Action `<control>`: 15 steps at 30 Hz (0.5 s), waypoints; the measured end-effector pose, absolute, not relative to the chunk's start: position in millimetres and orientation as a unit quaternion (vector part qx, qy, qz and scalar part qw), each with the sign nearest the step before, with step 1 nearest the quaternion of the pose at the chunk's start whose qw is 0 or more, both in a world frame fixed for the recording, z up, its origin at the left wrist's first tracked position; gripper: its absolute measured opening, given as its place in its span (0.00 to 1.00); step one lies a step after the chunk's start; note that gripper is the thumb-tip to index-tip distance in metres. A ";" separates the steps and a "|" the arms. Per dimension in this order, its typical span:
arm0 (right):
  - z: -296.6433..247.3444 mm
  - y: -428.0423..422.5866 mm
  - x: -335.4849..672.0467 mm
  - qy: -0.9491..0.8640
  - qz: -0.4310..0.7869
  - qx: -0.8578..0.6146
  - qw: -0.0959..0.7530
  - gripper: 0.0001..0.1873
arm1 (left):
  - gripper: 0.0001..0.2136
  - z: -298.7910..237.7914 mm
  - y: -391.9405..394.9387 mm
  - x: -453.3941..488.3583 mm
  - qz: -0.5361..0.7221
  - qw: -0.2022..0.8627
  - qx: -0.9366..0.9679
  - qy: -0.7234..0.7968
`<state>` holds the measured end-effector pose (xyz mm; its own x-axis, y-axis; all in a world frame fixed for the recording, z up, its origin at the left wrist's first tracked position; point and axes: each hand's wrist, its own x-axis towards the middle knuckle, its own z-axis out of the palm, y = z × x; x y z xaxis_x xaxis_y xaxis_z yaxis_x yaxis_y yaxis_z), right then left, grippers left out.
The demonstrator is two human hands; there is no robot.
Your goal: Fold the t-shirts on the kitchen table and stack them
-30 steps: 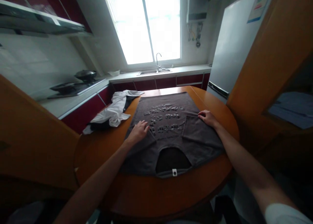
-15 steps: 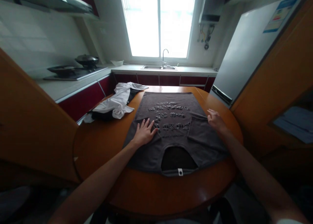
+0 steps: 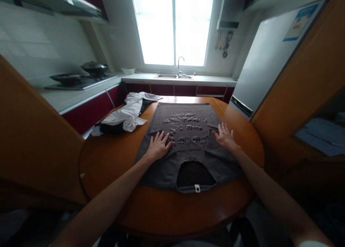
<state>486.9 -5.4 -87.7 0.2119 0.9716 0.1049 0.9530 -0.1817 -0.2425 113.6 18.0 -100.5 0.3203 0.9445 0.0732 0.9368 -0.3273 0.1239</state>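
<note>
Since the earlier frame, the right hand (image 3: 225, 138) has slid inward from the shirt's right edge and now lies flat, fingers spread, on the folded-in right sleeve (image 3: 215, 146) of the dark grey T-shirt (image 3: 188, 132). Opposite it, the left hand (image 3: 158, 146) has hardly shifted: it rests palm down with fingers splayed on the folded-in left sleeve, gripping nothing. Neither hand holds anything; both press on cloth. That shirt lies spread at the centre of the frame on a round wooden table (image 3: 113, 160), collar and neck label (image 3: 197, 188) toward the lower edge, printed lettering facing up. Left of it, toward the upper left, lies a crumpled white and black garment (image 3: 126, 117).
</note>
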 end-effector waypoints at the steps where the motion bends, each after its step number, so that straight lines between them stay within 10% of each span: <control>1: -86.0 -4.4 480.2 -0.633 0.037 -0.762 0.132 0.44 | 0.33 -99.8 17.2 114.2 0.071 0.024 0.814 0.576; 15: -120.2 -0.2 447.1 -0.656 0.018 -0.723 0.217 0.37 | 0.30 -93.3 6.3 120.9 0.084 0.046 0.859 0.503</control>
<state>447.1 -0.2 -120.2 0.1384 0.9559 0.2590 0.9405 -0.0449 -0.3368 120.9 6.3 -93.3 0.4808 0.8713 0.0980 0.8557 -0.4907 0.1643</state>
